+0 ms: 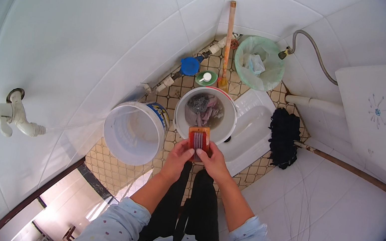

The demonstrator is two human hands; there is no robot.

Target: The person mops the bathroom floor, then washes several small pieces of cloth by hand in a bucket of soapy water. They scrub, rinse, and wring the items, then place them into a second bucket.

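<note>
Both of my hands hold a red and orange scrub brush (199,140) with pale lengthwise rows on its upward face. My left hand (180,155) grips its left side and my right hand (214,158) its right side, both thumbs pressed near the lower end. The brush's far end overlaps the near rim of a white bucket (181,109); whether it touches the rim I cannot tell. Inside that bucket, wet pinkish and grey cloth (209,110) lies in murky water.
A second white bucket (133,135) stands left, below a wall tap (20,119). Right of the cloth bucket is a squat toilet (254,130), then a black mop head (283,138). Behind stand a green lined bin (240,73), a wooden handle (228,39) and a white-capped bottle (206,77).
</note>
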